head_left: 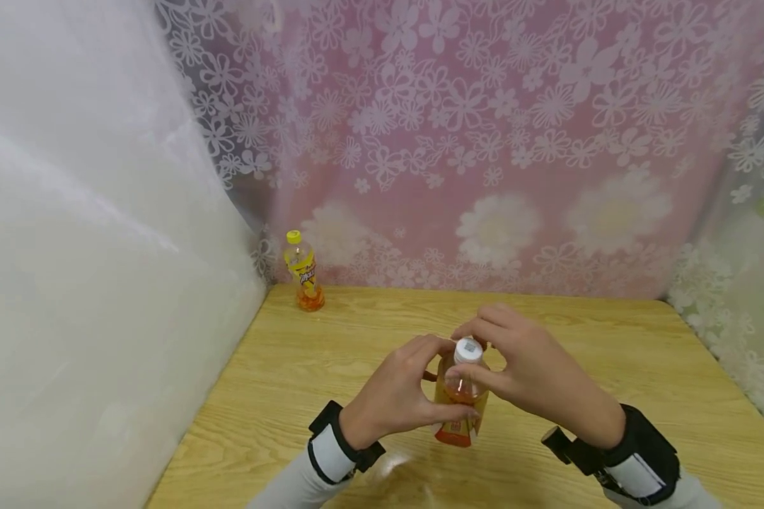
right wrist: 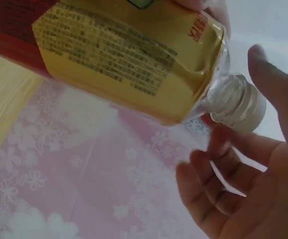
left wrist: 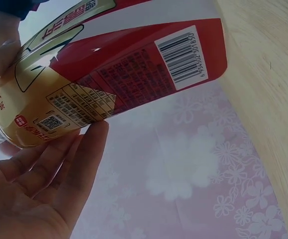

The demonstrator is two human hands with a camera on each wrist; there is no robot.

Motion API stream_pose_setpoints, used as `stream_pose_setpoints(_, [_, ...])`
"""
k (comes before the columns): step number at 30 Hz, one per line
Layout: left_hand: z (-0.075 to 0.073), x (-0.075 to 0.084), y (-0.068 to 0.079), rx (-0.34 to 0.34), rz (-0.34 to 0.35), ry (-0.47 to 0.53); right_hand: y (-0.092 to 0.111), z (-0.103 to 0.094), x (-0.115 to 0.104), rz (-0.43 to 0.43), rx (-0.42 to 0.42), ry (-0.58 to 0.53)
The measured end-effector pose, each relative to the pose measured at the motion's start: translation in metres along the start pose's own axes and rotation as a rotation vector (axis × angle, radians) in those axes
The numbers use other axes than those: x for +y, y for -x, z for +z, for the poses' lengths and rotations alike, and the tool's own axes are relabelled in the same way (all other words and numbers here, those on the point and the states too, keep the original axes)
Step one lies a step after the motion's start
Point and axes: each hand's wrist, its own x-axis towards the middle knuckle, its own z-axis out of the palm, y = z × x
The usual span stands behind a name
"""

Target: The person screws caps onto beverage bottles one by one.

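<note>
The bottle [head_left: 461,394], cap [head_left: 468,349] on, is clamped in the left hand's [head_left: 404,389] grip; its contents are mostly hidden by the label [left wrist: 99,94]. The cap is ringed by the right hand [head_left: 535,360], thumb and fingers apart. Orange contents [head_left: 310,300] are seen low in the yellow bottle [head_left: 303,272], stood at the surface's [head_left: 356,332] far-left corner; the held bottle is placed well inside the side edges

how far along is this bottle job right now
Done: the left hand grips the bottle around its body. In hand: the right hand is at the white cap, which is on the bottle. Remaining: probably the cap work; its tightness can't be told. The yellow-capped bottle stands untouched behind.
</note>
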Motion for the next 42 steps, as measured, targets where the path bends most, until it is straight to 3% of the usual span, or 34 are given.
stream_pose_setpoints(3, [-0.001, 0.000, -0.003, 0.002, -0.002, 0.004, 0.001, -0.006, 0.001, 0.032, -0.016, 0.020])
stream_pose_setpoints(6, [-0.002, 0.000, -0.005, 0.001, 0.007, -0.005, 0.003, -0.021, 0.004, 0.015, -0.063, -0.056])
stream_pose_setpoints(10, [-0.002, 0.000, -0.003, -0.006, 0.004, -0.021, 0.004, -0.032, 0.009, -0.084, -0.110, -0.126])
stream_pose_setpoints(16, [0.000, -0.001, 0.001, -0.012, -0.007, -0.021, 0.003, -0.025, 0.012, -0.175, -0.093, -0.170])
stream_pose_setpoints(19, [0.002, 0.000, 0.002, -0.012, 0.001, -0.032, 0.005, -0.018, 0.011, -0.123, -0.066, -0.167])
stream_pose_setpoints(24, [0.005, 0.001, 0.002, -0.004, -0.002, -0.039, 0.007, -0.003, 0.006, 0.058, -0.008, -0.077])
stream_pose_setpoints(27, [0.006, 0.002, 0.000, 0.000, 0.005, -0.045, 0.009, 0.000, 0.006, 0.114, -0.003, -0.061])
stream_pose_setpoints(35, [0.005, 0.003, -0.004, -0.010, 0.012, -0.023, 0.013, -0.018, 0.018, -0.060, -0.144, -0.292])
stream_pose_setpoints(38, [0.005, 0.003, -0.006, -0.004, 0.023, -0.042, 0.011, -0.017, 0.019, -0.066, -0.115, -0.266])
stream_pose_setpoints(42, [0.008, 0.003, -0.006, 0.005, 0.037, -0.072, 0.011, -0.009, 0.015, -0.001, -0.028, -0.160])
